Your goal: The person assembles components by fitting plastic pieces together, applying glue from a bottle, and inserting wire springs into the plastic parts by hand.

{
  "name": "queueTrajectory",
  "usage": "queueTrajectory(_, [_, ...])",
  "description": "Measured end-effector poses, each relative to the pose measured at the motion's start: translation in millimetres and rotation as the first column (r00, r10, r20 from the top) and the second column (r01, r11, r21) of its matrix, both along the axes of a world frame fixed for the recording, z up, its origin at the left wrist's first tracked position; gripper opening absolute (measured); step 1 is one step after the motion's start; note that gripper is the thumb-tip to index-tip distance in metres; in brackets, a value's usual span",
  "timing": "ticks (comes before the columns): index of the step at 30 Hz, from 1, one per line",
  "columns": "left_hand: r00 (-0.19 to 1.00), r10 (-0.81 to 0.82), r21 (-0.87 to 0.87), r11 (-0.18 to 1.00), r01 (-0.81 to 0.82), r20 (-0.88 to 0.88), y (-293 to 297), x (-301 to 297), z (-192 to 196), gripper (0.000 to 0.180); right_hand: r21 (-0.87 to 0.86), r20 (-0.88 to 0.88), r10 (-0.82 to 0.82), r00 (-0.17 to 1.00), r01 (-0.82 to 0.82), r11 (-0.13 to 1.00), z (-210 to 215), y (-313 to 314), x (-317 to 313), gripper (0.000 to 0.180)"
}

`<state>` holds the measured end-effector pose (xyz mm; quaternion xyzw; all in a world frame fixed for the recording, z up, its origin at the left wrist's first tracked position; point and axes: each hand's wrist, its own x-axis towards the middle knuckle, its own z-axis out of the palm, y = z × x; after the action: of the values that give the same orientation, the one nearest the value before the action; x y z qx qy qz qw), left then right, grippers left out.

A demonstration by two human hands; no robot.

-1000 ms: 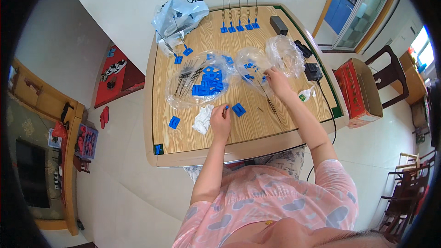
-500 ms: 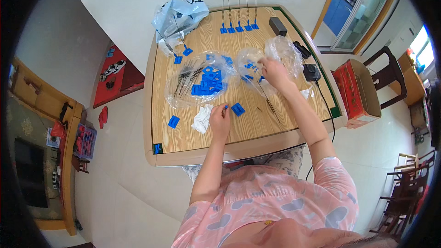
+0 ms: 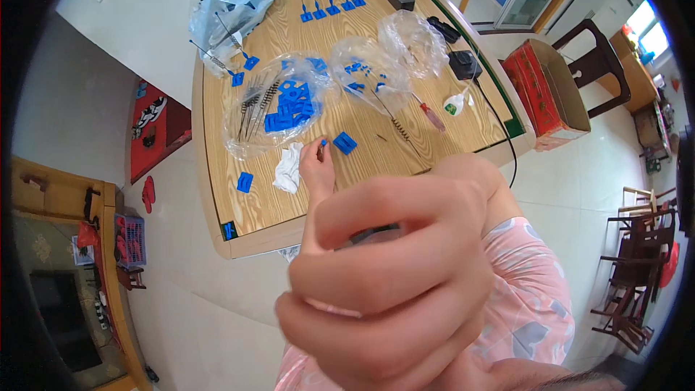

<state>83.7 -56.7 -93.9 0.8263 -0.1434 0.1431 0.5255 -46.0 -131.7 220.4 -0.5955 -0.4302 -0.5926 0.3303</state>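
My right hand (image 3: 394,275) is raised close to the camera, fingers curled in a loose fist; whatever is in it, if anything, is hidden. It covers the near table edge and part of my left forearm. My left hand (image 3: 317,168) rests over the table, pinching a small blue plastic piece (image 3: 323,143). Beside it lie a flat blue square base (image 3: 345,143) and a crumpled white tissue (image 3: 288,168). A thin rod with a coiled spring (image 3: 399,129) reaches from the clear bag of small blue pieces (image 3: 369,72). Another blue base (image 3: 245,182) lies at the left.
A clear bag (image 3: 235,127) holds spring rods and blue bases. Several spring rods stand on blue bases (image 3: 332,9) at the back. A red-handled screwdriver (image 3: 433,116), a black box (image 3: 465,65) with a cable and a light-blue bag (image 3: 239,11) are around the table.
My right hand has left the bag of small blue pieces and come up close to the camera. The view has shifted, and the screwdriver now shows. My left hand keeps its pinch.
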Motion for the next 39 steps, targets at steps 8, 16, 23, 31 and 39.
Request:
queueTrajectory(8, [1.0, -0.011, -0.045, 0.999, 0.011, -0.001, 3, -6, 3, 0.014, 0.087, -0.035, 0.293, 0.955, -0.289, 0.953, -1, 23, -5, 0.018])
queueTrajectory(16, [1.0, 0.007, -0.038, 0.999, -0.007, 0.0, 4, -5, 5, 0.014, 0.072, -0.048, 0.311, 0.949, -0.307, 0.949, -4, 18, -4, 0.017])
queueTrajectory(23, [1.0, -0.012, -0.052, 0.999, 0.012, -0.002, 3, -5, 6, 0.015, -0.402, -0.044, 0.15, 0.988, -0.155, 0.902, 33, -26, -4, 0.008])
queueTrajectory(31, [1.0, -0.01, -0.039, 0.999, 0.011, 0.013, 4, -5, 5, 0.014, 0.057, -0.173, 0.328, 0.929, -0.323, 0.945, -15, 31, -8, 0.019])
queueTrajectory(39, [1.0, 0.001, -0.07, 0.998, -0.003, -0.025, 5, -6, 10, 0.015, -0.335, -0.458, 0.232, 0.858, -0.408, 0.849, -82, 43, -7, 0.013])
